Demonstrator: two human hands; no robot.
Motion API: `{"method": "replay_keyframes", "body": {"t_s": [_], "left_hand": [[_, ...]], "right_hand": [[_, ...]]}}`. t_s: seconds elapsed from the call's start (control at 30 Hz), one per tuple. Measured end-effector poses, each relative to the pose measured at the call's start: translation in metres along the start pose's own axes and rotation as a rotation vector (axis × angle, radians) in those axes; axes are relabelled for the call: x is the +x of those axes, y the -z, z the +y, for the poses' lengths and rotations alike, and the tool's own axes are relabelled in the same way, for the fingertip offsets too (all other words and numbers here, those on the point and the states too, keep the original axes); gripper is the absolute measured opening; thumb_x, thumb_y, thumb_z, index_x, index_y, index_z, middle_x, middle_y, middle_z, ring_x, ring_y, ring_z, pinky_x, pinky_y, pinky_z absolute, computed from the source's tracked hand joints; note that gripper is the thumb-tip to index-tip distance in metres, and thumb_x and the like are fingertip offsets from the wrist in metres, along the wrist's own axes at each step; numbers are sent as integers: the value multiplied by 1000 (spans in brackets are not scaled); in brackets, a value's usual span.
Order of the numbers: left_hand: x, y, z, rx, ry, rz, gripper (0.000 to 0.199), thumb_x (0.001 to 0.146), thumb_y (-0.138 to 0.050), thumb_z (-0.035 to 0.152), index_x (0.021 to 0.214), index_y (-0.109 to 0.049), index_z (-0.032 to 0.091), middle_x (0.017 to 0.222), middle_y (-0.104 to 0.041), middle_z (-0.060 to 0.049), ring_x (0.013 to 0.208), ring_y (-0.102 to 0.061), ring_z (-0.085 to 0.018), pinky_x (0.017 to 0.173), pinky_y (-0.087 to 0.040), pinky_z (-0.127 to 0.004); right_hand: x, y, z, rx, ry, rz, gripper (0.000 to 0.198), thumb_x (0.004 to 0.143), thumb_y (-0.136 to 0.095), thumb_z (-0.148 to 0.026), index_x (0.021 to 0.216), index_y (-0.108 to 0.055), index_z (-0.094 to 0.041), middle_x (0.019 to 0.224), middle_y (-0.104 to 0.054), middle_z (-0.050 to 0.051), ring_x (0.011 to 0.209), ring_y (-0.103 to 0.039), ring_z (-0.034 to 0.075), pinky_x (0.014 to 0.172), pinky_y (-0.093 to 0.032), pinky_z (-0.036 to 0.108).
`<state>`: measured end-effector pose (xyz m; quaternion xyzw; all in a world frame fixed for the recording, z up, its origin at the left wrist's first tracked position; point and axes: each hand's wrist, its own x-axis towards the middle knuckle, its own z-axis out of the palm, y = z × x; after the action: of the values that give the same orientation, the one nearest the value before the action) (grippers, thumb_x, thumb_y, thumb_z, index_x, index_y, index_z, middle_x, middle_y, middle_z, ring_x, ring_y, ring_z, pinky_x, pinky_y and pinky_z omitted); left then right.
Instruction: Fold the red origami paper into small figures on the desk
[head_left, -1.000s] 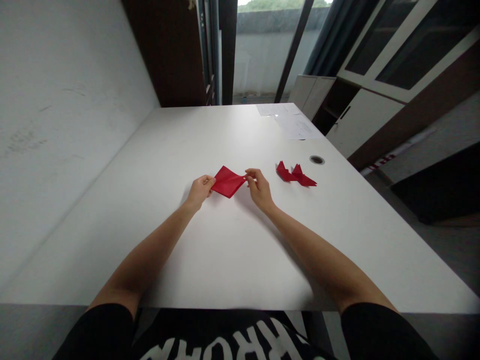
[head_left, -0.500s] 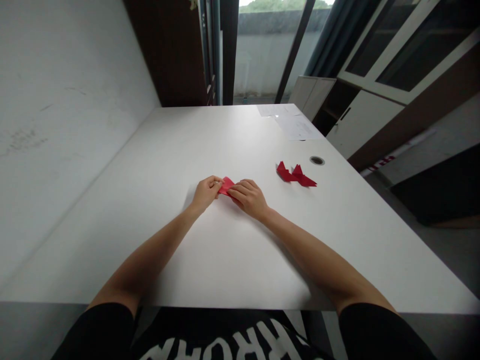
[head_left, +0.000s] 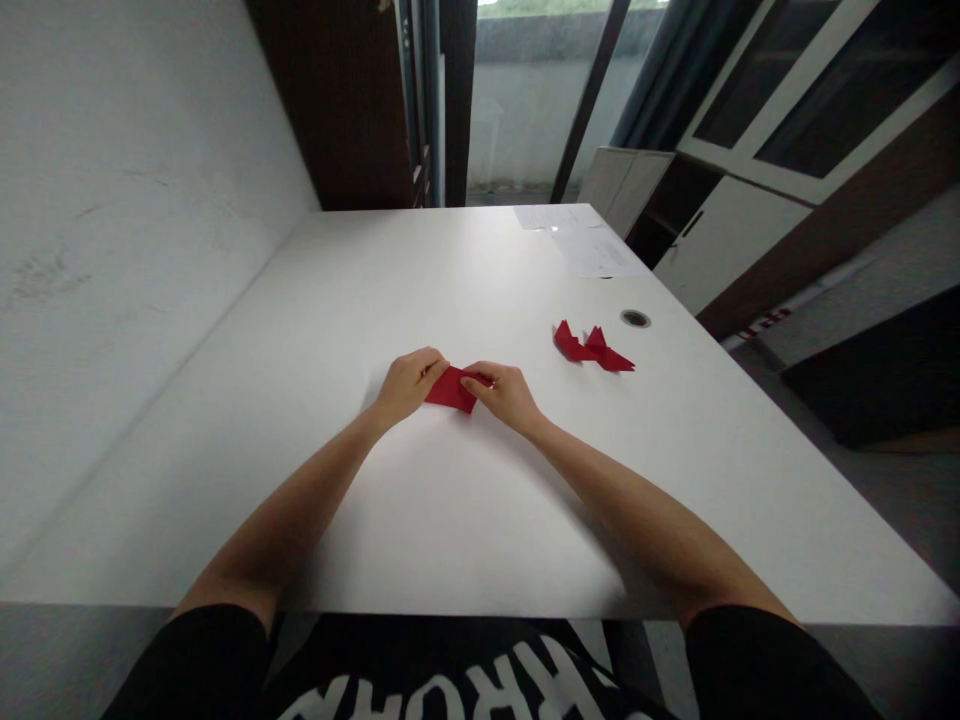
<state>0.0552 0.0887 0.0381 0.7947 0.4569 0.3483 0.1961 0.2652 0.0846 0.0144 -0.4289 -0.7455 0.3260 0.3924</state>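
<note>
Between my two hands is a folded piece of red paper (head_left: 450,390), its near face tilted toward me. My left hand (head_left: 410,382) pinches its left end between thumb and fingers. At the right end, my right hand (head_left: 504,391) grips the paper, the thumb lying on its face and the fingers behind. The paper's far side and some fingertips are hidden. Beyond my right hand, two folded red paper figures (head_left: 571,346) with pointed tips rest close together on the white table (head_left: 360,290).
Printed paper sheets (head_left: 596,252) lie at the table's far right corner. A round cable hole (head_left: 635,319) is set near the right edge. A white wall (head_left: 135,200) borders the left side, and cabinets (head_left: 731,235) stand beyond the right edge.
The red paper has been tipped so its broad face now shows toward me. My right thumb has come round onto its front, and my left hand has shifted slightly left.
</note>
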Motion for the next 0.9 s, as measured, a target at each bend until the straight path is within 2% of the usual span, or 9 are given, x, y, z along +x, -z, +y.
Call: {"method": "replay_keyframes", "body": {"t_s": [0.13,0.23,0.37,0.57,0.7,0.9], "left_hand": [[-2,-2,5,29,-1,-95,33,102,-44,38,84,-66,19,77,-66,-1,71,-56,-15,68,-40,-28],[-3,-4,5,-19,-22,-56,27,101,-47,35,91,-67,20,83,-69,-1,75,-60,-15,71,-43,-28],[-4,-6,4,-53,7,12,19,97,-54,33,92,-67,20,81,-69,0,72,-61,-14,69,-45,-26],[-7,-8,11,35,-55,-42,26,101,-45,29,96,-69,21,94,-74,-3,85,-65,-17,79,-46,-29],[-7,-6,15,0,-22,-7,26,101,-46,30,94,-68,21,91,-73,-2,81,-64,-16,77,-45,-29],[-4,-4,9,-179,92,122,24,99,-50,37,89,-63,20,79,-66,0,72,-59,-15,68,-44,-26]], "right_hand": [[-2,-2,-7,25,13,5,21,93,-59,-35,94,-76,-23,84,-75,1,73,-65,16,69,-47,28],[-1,-1,-7,72,-3,42,24,94,-58,-38,90,-75,-21,81,-74,1,71,-63,16,67,-46,27],[1,1,-6,106,-19,25,24,93,-59,-41,88,-73,-20,79,-72,1,70,-61,15,65,-45,27],[0,4,-15,69,-18,27,32,95,-56,-44,81,-69,-19,73,-68,1,65,-57,14,61,-41,26],[0,4,-17,48,45,34,26,95,-57,-39,83,-68,-19,71,-65,0,64,-54,13,62,-41,27],[4,4,-5,154,-5,13,27,93,-57,-43,80,-63,-20,69,-61,-1,63,-51,13,60,-40,27]]}}
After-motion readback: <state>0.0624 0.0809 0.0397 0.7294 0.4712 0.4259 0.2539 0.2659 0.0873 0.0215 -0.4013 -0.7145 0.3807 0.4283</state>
